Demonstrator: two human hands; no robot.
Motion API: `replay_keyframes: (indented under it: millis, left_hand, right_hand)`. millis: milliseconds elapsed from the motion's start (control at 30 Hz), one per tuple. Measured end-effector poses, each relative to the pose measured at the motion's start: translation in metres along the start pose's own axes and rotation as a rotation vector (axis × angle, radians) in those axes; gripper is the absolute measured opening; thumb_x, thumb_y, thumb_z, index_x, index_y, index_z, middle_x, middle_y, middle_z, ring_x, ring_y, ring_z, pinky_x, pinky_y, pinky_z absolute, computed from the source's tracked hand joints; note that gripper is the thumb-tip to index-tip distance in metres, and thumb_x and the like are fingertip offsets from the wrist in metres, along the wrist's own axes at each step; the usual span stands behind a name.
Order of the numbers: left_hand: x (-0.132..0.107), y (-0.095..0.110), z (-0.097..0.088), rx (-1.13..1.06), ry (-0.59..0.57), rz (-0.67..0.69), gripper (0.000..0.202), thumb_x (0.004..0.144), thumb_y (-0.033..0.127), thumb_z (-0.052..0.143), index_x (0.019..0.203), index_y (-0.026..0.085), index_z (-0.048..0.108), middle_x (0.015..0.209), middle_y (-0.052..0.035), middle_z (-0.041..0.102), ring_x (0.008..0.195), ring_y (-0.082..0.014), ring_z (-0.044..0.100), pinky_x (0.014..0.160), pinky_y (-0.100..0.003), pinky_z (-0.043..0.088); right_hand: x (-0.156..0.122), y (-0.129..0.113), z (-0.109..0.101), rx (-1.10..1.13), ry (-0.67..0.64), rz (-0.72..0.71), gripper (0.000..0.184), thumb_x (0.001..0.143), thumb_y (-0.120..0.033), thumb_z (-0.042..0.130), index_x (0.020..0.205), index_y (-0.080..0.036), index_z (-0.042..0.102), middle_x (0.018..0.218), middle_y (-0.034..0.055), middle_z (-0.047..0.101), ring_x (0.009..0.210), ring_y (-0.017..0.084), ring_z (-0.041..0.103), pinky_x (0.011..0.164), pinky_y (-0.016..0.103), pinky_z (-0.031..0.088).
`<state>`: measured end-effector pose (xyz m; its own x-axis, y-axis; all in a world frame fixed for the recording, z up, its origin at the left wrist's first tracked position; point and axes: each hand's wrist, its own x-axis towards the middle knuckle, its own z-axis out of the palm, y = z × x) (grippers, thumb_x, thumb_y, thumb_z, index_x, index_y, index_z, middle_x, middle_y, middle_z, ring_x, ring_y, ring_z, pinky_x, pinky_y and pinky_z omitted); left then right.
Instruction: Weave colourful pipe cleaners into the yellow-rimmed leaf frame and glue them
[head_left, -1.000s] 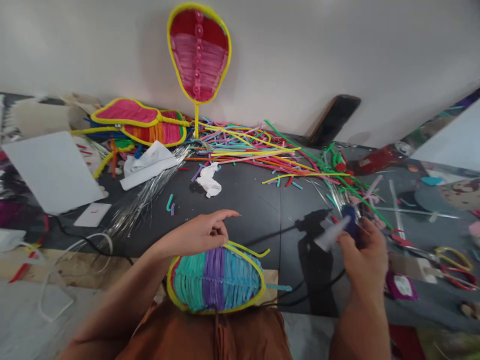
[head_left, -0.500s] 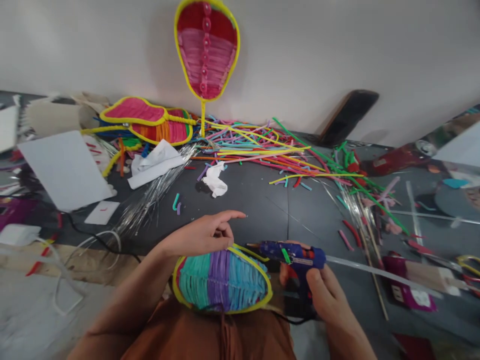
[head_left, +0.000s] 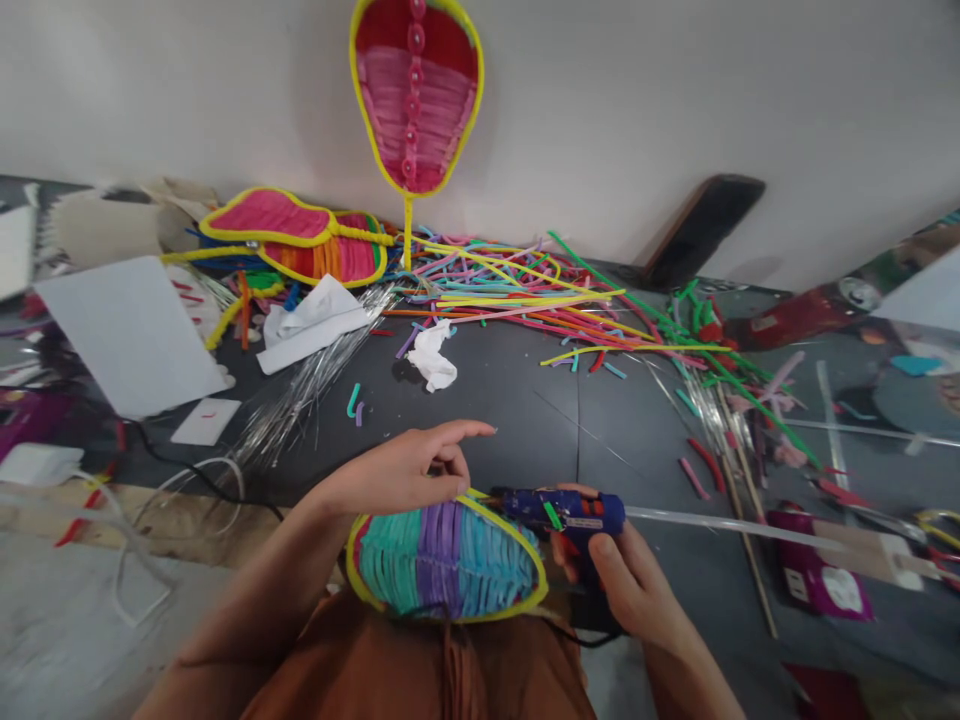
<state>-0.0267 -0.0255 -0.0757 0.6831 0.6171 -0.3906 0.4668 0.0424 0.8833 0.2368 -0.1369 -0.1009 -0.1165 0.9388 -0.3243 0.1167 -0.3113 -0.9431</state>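
Observation:
A hot glue gun [head_left: 562, 508], dark blue with a long clear glue stick out of its back, is gripped in my right hand [head_left: 626, 580]. Its nozzle points left, close to the upper edge of an oval pipe-cleaner panel [head_left: 439, 560]. The panel has teal, purple and blue rows inside a yellow rim, and it rests at my lap by the table edge. My left hand [head_left: 409, 470] pinches the rim at the top, thumb and curled fingers together, its index finger stretched out to the right. Whether the nozzle touches the rim I cannot tell.
Loose colourful pipe cleaners [head_left: 517, 290] lie in a heap along the wall. A pink panel [head_left: 420, 110] stands above them on a yellow stem. White sheets [head_left: 135, 340], silver wires [head_left: 300, 375], crumpled tissue [head_left: 433, 358], a phone-like dark slab [head_left: 705, 230] and a red can [head_left: 795, 315] surround the work.
My right hand has brought the glue gun left, so its nozzle is now nearer my left fingers at the rim. My left hand keeps its pinch on the panel.

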Motion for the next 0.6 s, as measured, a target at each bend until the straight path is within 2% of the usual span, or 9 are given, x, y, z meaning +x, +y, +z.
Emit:
replay_keyframes:
  millis: [200, 433, 600]
  left_hand:
    - [0.000, -0.001, 0.000, 0.009, 0.003, 0.001, 0.058, 0.085, 0.024, 0.052, 0.140, 0.025, 0.037, 0.085, 0.0018, 0.068, 0.074, -0.0121, 0.058, 0.070, -0.023, 0.041]
    - [0.000, 0.002, 0.000, 0.016, 0.010, -0.011, 0.058, 0.084, 0.024, 0.052, 0.140, 0.024, 0.038, 0.085, 0.0015, 0.067, 0.072, -0.0119, 0.057, 0.066, -0.022, 0.041]
    - [0.000, 0.002, -0.001, 0.023, 0.011, -0.008, 0.057, 0.084, 0.023, 0.052, 0.140, 0.025, 0.038, 0.085, 0.0021, 0.067, 0.072, -0.0114, 0.057, 0.068, -0.022, 0.041]
  right_hand:
    - [0.002, 0.003, -0.003, -0.016, -0.042, 0.003, 0.050, 0.094, -0.051, 0.038, 0.129, -0.016, 0.046, 0.070, 0.0022, 0.060, 0.054, 0.014, 0.052, 0.053, 0.027, 0.048]
    - [0.003, 0.010, -0.007, 0.048, -0.092, -0.050, 0.047, 0.093, -0.048, 0.043, 0.127, -0.016, 0.047, 0.069, 0.0022, 0.063, 0.053, 0.013, 0.054, 0.052, 0.025, 0.049]
    - [0.001, 0.004, -0.003, 0.054, -0.033, 0.002, 0.051, 0.092, -0.052, 0.044, 0.127, -0.015, 0.048, 0.070, 0.0024, 0.063, 0.053, 0.013, 0.052, 0.051, 0.024, 0.047]
